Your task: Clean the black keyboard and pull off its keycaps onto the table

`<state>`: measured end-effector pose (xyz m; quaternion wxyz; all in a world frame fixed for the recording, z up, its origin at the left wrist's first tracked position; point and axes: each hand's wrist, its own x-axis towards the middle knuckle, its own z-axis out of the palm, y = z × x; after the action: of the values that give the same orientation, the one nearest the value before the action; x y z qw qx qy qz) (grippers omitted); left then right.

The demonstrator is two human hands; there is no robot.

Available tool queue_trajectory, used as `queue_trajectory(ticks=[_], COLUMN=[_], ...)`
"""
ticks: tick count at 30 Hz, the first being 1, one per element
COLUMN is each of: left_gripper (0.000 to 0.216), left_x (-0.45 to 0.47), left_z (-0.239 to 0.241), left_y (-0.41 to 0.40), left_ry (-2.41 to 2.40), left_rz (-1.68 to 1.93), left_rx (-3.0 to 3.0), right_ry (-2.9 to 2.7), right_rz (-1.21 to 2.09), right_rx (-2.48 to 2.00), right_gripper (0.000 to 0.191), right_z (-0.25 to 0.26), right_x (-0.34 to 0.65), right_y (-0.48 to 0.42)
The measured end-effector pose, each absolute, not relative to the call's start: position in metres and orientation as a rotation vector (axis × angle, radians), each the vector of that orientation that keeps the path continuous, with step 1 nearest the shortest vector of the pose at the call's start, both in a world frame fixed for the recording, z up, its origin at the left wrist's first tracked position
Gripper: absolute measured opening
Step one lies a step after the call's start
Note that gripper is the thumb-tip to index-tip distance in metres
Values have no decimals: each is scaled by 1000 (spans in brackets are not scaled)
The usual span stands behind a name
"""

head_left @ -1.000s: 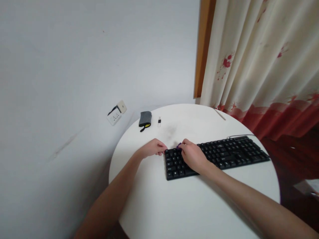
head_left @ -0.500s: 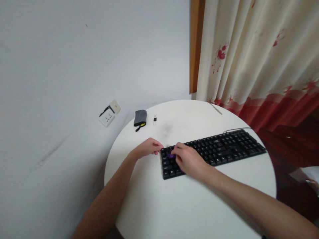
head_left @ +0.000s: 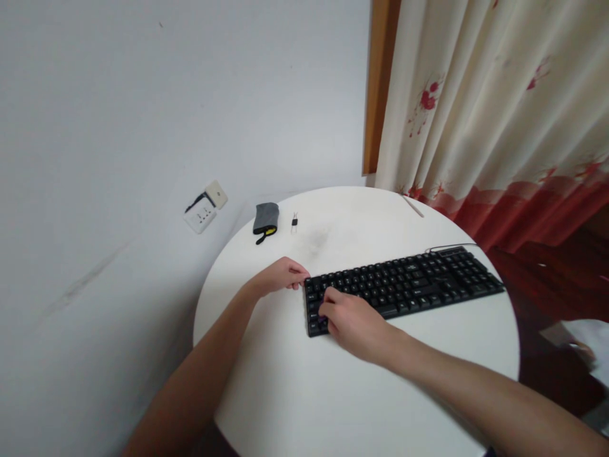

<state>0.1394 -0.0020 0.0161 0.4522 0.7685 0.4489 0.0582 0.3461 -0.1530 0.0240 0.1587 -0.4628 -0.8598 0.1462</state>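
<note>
A black keyboard [head_left: 404,285] lies across the round white table [head_left: 333,393]. My left hand [head_left: 280,277] rests on the table at the keyboard's left end, fingers curled and touching its top left corner. My right hand [head_left: 349,320] lies over the lower left keys, fingers closed round a small purple thing [head_left: 323,317] that is mostly hidden. What the purple thing is cannot be made out.
A grey pouch [head_left: 265,219] with a yellow tab and a small black-and-white clip [head_left: 294,222] lie at the table's far left edge. A wall socket [head_left: 200,214] sits on the white wall. A cream and red curtain [head_left: 499,120] hangs at the right.
My right hand has slid with the purple thing from the keyboard's top left corner down towards its lower left keys. My left hand has stayed at the corner.
</note>
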Motion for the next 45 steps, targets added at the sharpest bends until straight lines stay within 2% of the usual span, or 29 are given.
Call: queue_trajectory(ticks=[5,11,15,26,30,37,41,45], left_gripper=[32,28,27,32,32,27,27,28], left_x=[140,139,139,141,141,140,141,141], left_z=[16,11,11,17,16,15,15,15], left_y=[-2,0,0,-2,-2,-2,-2,-2], left_ry=[1102,1123,1119,1127,1113,1119,1112,1110], left_rz=[154,165,165,153,165,157,161,166], left_rx=[1884,1847,1851,1870,1864,1845,1852,1855], right_ry=[-2375,-2017,-1990,-2561,-2348,-1944,-2081,-2317], right_rz=[557,333,269,387,431,225,246,358], right_rx=[-1190,-1601,-1787,-1159,-1287,-1826,-1758,-1476], right_gripper=[25,31,30,23,27,31,32,30], right_z=[30,30,22,26,30,18,17,21], right_x=[352,395,404,331,353,412,397,364], right_y=[-152,-117,-109,-170,-149,-101,-111,-138])
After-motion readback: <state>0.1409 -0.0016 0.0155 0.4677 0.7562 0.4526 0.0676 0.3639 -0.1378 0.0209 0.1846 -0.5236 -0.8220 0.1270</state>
